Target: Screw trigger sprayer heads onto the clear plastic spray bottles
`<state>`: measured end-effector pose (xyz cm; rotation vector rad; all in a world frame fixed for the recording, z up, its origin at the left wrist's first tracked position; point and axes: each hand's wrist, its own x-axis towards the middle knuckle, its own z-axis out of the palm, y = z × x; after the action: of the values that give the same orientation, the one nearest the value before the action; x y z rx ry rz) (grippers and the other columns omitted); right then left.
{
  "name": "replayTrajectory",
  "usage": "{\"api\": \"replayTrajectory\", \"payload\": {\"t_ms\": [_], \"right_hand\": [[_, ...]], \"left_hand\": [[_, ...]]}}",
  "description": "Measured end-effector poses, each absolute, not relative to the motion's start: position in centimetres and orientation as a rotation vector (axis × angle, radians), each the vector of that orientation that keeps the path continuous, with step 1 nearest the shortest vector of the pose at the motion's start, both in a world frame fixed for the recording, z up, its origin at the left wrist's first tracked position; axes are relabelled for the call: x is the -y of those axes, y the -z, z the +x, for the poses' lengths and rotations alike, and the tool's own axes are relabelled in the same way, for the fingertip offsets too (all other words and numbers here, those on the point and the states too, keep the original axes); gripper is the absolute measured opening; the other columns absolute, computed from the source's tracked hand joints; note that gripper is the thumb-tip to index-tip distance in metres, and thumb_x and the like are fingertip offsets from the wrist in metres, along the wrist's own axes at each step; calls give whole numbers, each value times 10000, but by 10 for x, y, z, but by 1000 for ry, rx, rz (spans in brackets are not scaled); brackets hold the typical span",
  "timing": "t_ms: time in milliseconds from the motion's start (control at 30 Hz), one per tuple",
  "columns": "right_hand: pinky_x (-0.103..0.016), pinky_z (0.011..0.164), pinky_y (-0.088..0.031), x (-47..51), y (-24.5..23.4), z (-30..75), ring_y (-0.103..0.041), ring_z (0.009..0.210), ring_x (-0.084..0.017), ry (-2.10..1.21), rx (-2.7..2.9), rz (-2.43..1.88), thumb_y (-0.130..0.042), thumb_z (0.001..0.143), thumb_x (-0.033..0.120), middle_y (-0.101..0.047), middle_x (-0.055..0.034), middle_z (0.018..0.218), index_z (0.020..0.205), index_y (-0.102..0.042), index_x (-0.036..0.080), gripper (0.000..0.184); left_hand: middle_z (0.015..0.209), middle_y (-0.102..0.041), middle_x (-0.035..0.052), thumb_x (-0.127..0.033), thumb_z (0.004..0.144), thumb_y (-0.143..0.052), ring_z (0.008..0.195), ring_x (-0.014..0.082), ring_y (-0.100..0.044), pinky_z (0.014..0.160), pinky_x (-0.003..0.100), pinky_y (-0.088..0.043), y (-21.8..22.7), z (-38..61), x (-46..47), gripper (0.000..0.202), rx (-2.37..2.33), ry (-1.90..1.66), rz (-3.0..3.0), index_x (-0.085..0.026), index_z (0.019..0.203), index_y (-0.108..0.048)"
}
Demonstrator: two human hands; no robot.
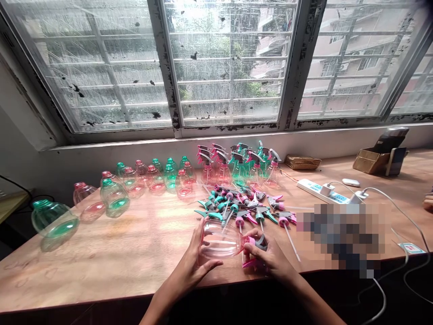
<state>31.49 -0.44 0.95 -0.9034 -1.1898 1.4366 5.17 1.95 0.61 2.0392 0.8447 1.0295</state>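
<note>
Between my hands a clear pink spray bottle (221, 240) lies on its side in the air, its neck pointing right. My left hand (196, 259) cups the bottle's base, fingers behind it and thumb below. My right hand (267, 255) grips a pink and grey trigger sprayer (251, 241) at the bottle's neck; whether it is fully screwed on, I cannot tell. Just beyond the bottle lies a heap of loose trigger sprayers (233, 205), pink and green with grey, some with thin dip tubes sticking out.
Several open green and pink bottles (117, 198) stand along the left and back. Bottles with sprayers fitted (223, 174) stand behind the heap. A power strip (323, 192) with plugs and cables, a cardboard box (368, 160) and a blurred patch lie right. Another person's hand (429, 201) shows at the right edge.
</note>
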Motion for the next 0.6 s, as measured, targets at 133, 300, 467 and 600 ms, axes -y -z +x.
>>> {"api": "replayTrajectory", "payload": {"t_ms": [133, 300, 467, 600], "right_hand": [[-271, 533, -606, 4, -9, 315, -684, 594, -160, -1408, 1220, -911, -857, 770, 540, -725, -3, 683, 942, -619, 181, 463], [-280, 537, -607, 4, -7, 316, -690, 608, -172, -1399, 1215, -928, -849, 769, 551, -727, -1, 694, 936, -628, 187, 457], [-289, 533, -594, 3, -7, 316, -693, 603, -186, -1389, 1227, -920, -842, 767, 568, -732, -8, 692, 940, -623, 193, 468], [-288, 550, -579, 3, -6, 316, -687, 590, -183, -1387, 1227, -908, -839, 769, 574, -729, -9, 683, 936, -620, 194, 469]], "left_hand": [[1681, -160, 108, -326, 962, -700, 1308, 326, -515, 1022, 480, -538, -4, 53, -21, 981, -816, -1056, 2063, -462, 1621, 14], [1700, -118, 98, -296, 986, -656, 1352, 326, -482, 1037, 477, -532, -4, 52, -20, 945, -807, -1039, 2045, -455, 1622, 25], [1699, -139, 106, -288, 984, -650, 1332, 325, -505, 1027, 483, -536, -4, 51, -20, 949, -815, -1049, 2071, -450, 1624, 31], [1716, -123, 115, -293, 935, -727, 1384, 343, -468, 1092, 526, -495, -10, 52, -14, 1077, -825, -1023, 2022, -435, 1621, 91]]}}
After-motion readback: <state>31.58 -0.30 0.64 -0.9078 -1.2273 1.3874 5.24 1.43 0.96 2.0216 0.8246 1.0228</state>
